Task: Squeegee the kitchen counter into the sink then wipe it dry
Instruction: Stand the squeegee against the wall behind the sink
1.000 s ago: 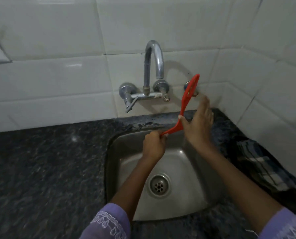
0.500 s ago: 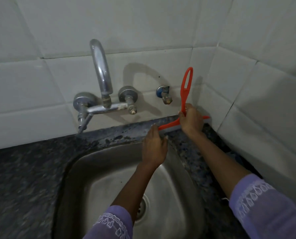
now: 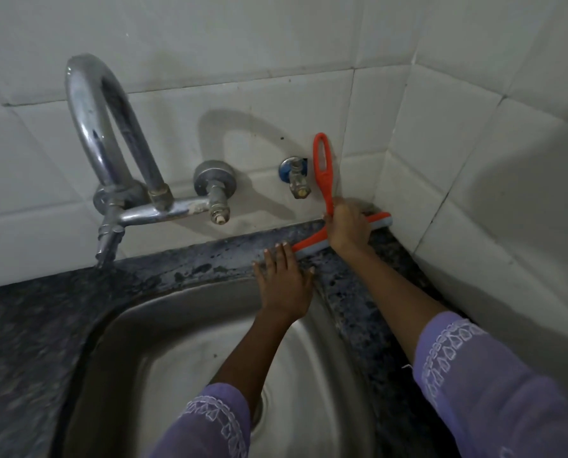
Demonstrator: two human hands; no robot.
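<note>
One red squeegee point(image 3: 322, 180) stands with its blade on the dark counter point(image 3: 190, 259) strip behind the sink point(image 3: 163, 325), blade end close to the corner tiles — little room to the right. The right hand point(image 3: 348, 226) grasps its handle near the blade. The left hand point(image 3: 285, 279) lies flat, fingers straight, fingertips at the blade's near end. One faucet point(image 3: 110, 133) — one small valve point(image 3: 297, 180) beside the handle.

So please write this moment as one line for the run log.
right hand grips squeegee | blade on counter | left hand open by sink
</note>
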